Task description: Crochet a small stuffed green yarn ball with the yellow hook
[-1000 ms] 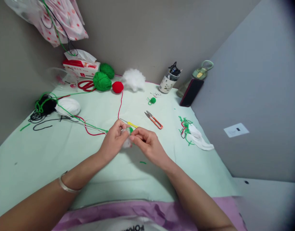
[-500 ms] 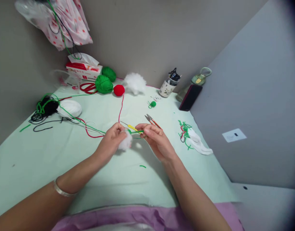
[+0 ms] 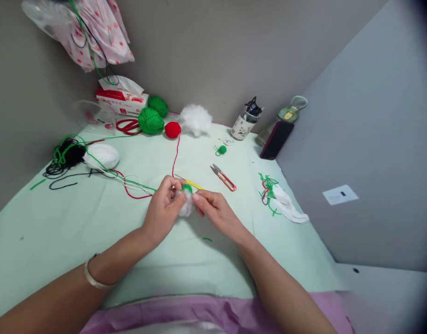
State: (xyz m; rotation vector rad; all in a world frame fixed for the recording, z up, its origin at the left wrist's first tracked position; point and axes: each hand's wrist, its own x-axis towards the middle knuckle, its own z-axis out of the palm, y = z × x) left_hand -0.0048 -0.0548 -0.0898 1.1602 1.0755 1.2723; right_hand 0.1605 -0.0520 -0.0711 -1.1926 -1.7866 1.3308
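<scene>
My left hand [image 3: 163, 208] pinches a small white and green crochet piece [image 3: 186, 202] above the pale green table [image 3: 95, 222]. A tuft of white stuffing shows at its lower side. My right hand [image 3: 215, 212] is closed with its fingertips pressed against the right side of the same piece. A green strand [image 3: 109, 168] runs from the piece to the left across the table. A yellow-handled crochet hook [image 3: 191, 183] lies just behind my fingers.
Orange thread snips [image 3: 223, 177] lie right of the hook. Green yarn balls [image 3: 150, 120], a red ball [image 3: 172, 129], white stuffing [image 3: 195, 118], a tissue box [image 3: 121, 103] and a jar [image 3: 244, 125] stand at the back. White yarn [image 3: 101, 156] and black yarn [image 3: 69, 153] lie left; scraps [image 3: 281, 199] right.
Half a second ago my right hand was out to the right, pulling a green strand taut from the piece. It has come back against the piece. My left hand stayed put.
</scene>
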